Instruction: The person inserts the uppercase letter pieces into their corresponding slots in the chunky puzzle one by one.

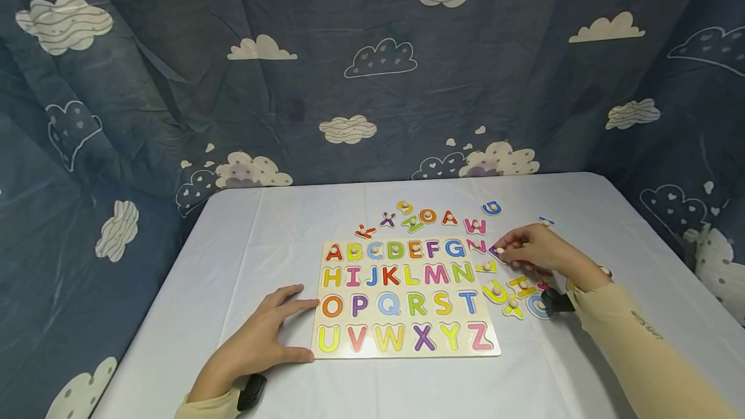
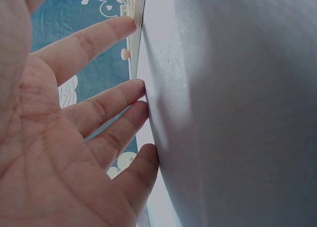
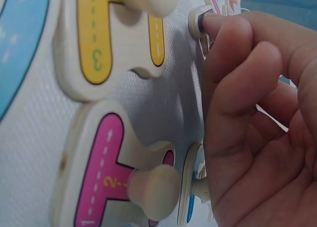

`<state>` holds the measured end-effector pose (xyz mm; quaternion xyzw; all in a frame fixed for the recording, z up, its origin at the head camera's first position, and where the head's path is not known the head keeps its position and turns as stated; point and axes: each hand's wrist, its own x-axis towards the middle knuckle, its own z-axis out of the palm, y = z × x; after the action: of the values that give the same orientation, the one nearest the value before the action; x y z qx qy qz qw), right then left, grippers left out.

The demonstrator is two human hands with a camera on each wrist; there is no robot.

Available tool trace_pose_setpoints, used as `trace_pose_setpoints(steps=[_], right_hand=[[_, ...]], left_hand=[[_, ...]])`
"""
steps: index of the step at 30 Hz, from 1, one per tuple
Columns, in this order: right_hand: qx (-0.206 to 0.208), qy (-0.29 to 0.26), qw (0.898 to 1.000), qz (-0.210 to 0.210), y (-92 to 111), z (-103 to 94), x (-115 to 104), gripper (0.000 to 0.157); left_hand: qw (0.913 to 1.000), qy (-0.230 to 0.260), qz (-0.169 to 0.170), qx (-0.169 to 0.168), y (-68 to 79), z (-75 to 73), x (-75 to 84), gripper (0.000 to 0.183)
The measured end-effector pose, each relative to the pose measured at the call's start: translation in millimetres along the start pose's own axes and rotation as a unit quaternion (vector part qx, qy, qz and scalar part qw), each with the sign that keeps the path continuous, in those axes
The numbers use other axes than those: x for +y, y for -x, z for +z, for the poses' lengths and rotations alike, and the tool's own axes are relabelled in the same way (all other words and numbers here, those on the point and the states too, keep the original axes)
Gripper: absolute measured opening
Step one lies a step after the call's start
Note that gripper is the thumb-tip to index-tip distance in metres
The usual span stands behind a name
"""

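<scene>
A pale alphabet board point(image 1: 372, 353) lies on the table, printed with rows of coloured letters. Knobbed pieces sit in its top row from A to E. My left hand point(image 1: 259, 335) is at the board's left side, thumb and fingers spread, with fingertips touching its edge. Beyond the board's right side, my right hand point(image 1: 541, 251) pinches a small purple letter piece point(image 1: 495, 251) between thumb and fingers; its exact letter is mostly hidden. In the right wrist view that purple piece point(image 3: 200, 22) shows at the fingertips, close to the cloth.
Loose knobbed letters lie right of the board, among them a yellow U point(image 1: 495, 291), yellow Y point(image 1: 513, 307) and yellow H point(image 1: 522, 286). Several more lie behind it, including a red K point(image 1: 365, 231) and pink W point(image 1: 475, 226). A cloud-patterned curtain point(image 1: 314, 96) hangs behind the white table point(image 1: 262, 225).
</scene>
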<state>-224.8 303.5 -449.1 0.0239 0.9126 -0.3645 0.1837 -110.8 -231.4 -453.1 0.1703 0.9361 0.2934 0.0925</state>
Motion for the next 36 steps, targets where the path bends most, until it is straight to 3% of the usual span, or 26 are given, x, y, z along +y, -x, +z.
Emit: trace_pose_setpoints(steps=[36], right_hand=[[0.014, 0.012, 1.0, 0.009, 1.3, -1.7, 6.5, 0.036]], left_hand=[[1.0, -0.003, -0.006, -0.001, -0.7, 1.3, -1.5, 0.086]])
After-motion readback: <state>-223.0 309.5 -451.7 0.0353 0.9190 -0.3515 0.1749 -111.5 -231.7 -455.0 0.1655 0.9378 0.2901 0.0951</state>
